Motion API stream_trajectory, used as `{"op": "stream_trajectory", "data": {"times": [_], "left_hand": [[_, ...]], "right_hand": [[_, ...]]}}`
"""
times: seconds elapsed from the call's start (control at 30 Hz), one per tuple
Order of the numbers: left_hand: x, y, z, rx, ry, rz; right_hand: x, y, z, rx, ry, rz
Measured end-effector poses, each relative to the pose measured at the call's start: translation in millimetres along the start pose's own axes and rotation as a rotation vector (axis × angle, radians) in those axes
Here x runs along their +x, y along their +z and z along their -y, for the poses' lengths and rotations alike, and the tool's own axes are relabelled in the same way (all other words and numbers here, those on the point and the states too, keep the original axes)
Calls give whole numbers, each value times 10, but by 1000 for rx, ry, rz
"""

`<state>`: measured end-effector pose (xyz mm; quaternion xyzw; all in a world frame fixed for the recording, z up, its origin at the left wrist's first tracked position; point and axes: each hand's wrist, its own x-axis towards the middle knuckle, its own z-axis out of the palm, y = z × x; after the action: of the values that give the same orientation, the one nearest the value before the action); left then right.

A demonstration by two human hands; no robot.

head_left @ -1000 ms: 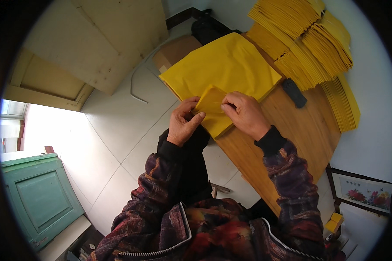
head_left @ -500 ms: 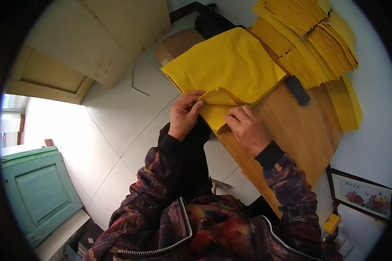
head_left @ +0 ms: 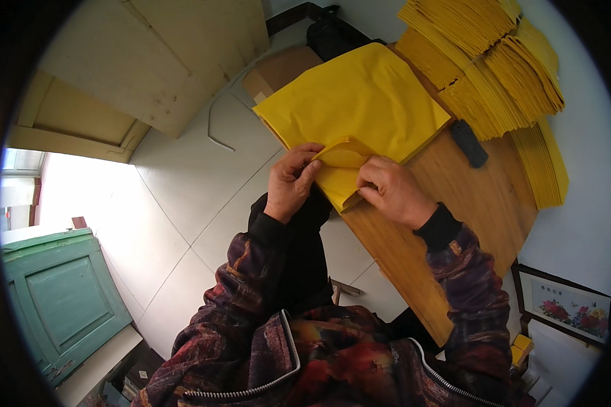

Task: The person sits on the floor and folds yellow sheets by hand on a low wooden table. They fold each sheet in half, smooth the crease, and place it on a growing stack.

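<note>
"Tiled floor (head_left: 176,197), pale, at the left and centre of the frame; wooden tabletop (head_left: 468,203), one, running from the upper centre to the lower right."

"Changes against the half-second-earlier frame?"

"Right hand (head_left: 395,191): shifted slightly right, at the right end of the raised flap (head_left: 346,154). Flap: mouth narrower. Left hand (head_left: 290,184): same hold."

"Condition of hands, two in number?"

"Left: thumb and fingers pinching the flap's left edge. Right: fingers curled against the yellow material (whether they pinch it, I cannot tell)."

"Location of the yellow piece (head_left: 373,88)?"

"One, spread flat at upper centre, on the tabletop's far end, its near corner under the hands."

"Remaining stock?"

"Heaped yellow pieces (head_left: 465,78), upper right, in several bundles (too tightly packed to count singly). Dark grey object (head_left: 468,144), one, just beside the heap. Cardboard box (head_left: 278,71), one, upper centre. Bent rod (head_left: 210,129), one, on the floor. Teal panel (head_left: 68,302), one, lower left. Framed flower picture (head_left: 569,305), one, lower right."
</note>
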<state>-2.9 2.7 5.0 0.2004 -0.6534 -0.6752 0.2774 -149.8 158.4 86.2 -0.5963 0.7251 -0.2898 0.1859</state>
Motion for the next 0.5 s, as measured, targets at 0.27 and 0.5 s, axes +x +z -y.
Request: {"op": "stream_trajectory", "data": {"times": [0.27, 0.5], "left_hand": [[18, -25, -3, 30, 39, 44], [-29, -50, -71, -102, -28, 82]], "right_hand": [[131, -153, -97, 176, 97, 171], [190, -168, -73, 302, 265, 114]]}}
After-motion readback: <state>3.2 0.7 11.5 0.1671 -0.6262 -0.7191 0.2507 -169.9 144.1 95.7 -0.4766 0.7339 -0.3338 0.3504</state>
